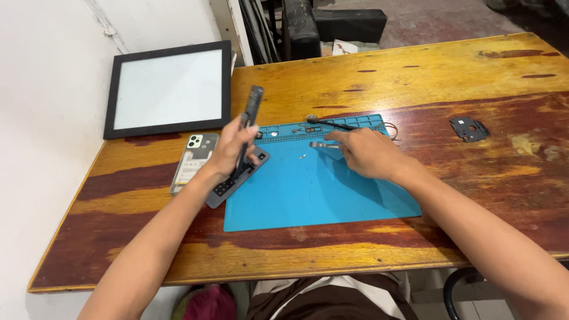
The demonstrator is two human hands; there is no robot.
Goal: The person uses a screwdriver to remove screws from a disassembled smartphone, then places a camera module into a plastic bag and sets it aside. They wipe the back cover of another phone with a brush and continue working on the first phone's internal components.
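My left hand [232, 149] grips a dark phone frame [251, 112] upright, while my right hand [366, 153] pinches metal tweezers [320, 144] on the blue mat [320, 189].

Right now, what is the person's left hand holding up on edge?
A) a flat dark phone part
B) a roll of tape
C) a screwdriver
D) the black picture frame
A: the left hand grips a thin dark phone part tilted up at the blue mat's left edge.
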